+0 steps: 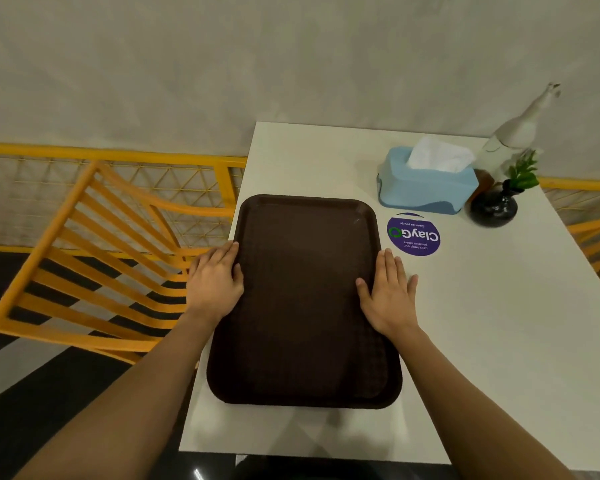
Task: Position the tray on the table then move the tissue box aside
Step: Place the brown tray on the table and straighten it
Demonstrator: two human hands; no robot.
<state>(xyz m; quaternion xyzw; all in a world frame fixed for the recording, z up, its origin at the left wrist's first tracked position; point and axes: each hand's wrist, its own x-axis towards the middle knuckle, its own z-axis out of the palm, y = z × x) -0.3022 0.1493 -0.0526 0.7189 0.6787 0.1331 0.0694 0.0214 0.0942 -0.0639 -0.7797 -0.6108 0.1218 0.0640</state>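
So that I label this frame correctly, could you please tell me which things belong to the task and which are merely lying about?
Belongs to the job:
brown tray, with left hand and right hand at its side edges
blue tissue box
white table

Just lying about:
purple sticker
black vase with plant
white figurine
yellow chair

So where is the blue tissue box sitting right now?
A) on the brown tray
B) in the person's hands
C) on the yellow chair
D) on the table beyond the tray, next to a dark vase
D: the tissue box stands on the table past the tray, beside the dark vase.
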